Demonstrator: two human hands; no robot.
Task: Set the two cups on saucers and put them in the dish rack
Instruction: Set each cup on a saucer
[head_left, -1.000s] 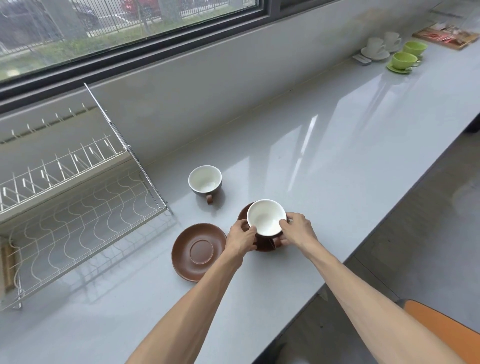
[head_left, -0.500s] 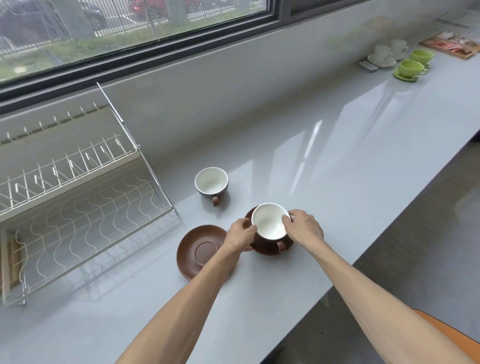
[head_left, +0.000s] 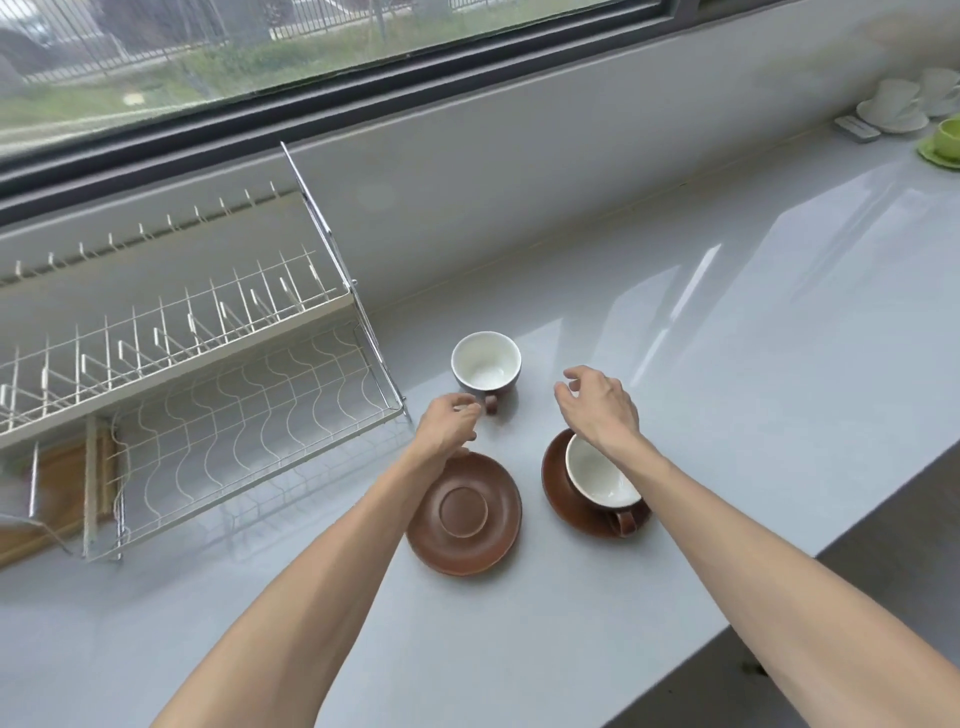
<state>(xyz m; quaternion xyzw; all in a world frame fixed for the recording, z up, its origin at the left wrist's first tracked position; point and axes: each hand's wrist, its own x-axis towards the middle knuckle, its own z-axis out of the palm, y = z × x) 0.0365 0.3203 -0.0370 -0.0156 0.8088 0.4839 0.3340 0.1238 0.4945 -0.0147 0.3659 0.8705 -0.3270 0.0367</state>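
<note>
One brown cup with a white inside (head_left: 600, 478) stands on a brown saucer (head_left: 561, 496) at the right, its handle toward me. A second brown cup (head_left: 485, 361) sits bare on the counter farther back. An empty brown saucer (head_left: 464, 513) lies to the left of the filled one. My left hand (head_left: 448, 423) hovers just in front of the far cup's handle, fingers curled and holding nothing. My right hand (head_left: 597, 405) floats to the right of that cup, fingers apart. The white wire dish rack (head_left: 208, 395) stands at the left.
White cups on saucers (head_left: 893, 106) and a green cup on a green saucer (head_left: 945, 143) sit at the far right by the wall. The counter's front edge runs diagonally at the right. A wooden board (head_left: 57, 493) lies under the rack.
Both hands have let go of the cup on the saucer and moved forward toward the far cup. The view has shifted closer.
</note>
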